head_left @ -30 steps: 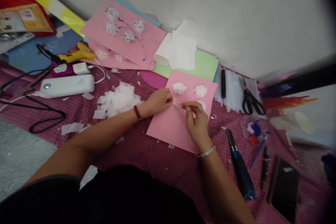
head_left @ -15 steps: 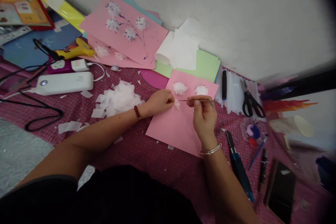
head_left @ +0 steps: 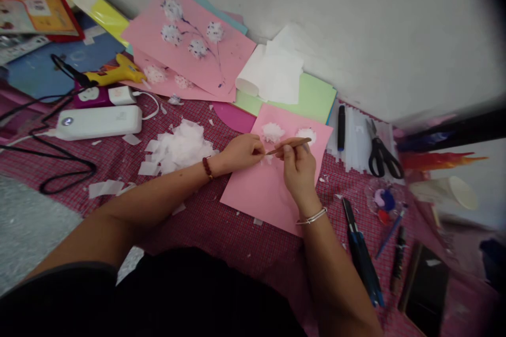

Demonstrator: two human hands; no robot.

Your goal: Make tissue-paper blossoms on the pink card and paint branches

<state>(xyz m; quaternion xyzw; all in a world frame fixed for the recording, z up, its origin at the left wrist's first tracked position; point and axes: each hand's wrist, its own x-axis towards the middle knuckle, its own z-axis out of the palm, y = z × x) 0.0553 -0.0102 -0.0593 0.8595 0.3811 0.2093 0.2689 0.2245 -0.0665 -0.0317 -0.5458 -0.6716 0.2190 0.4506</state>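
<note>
Much pink sheet [head_left: 256, 195] lies bare at its near edge; right fingers [head_left: 290, 157] clamp a stick [head_left: 302, 141], left fingers [head_left: 253, 144] unclear.

The right hand [head_left: 298, 171] hides part of the pink sheet [head_left: 256, 188] beneath

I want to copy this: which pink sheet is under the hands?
The front pink sheet, below the right hand; the other pink sheets lie by the wall.

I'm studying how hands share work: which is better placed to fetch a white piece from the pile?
Likely the left hand: it is nearer the pile of white paper pieces, while the right hand is farther off and grips a thin brown stick.
</note>
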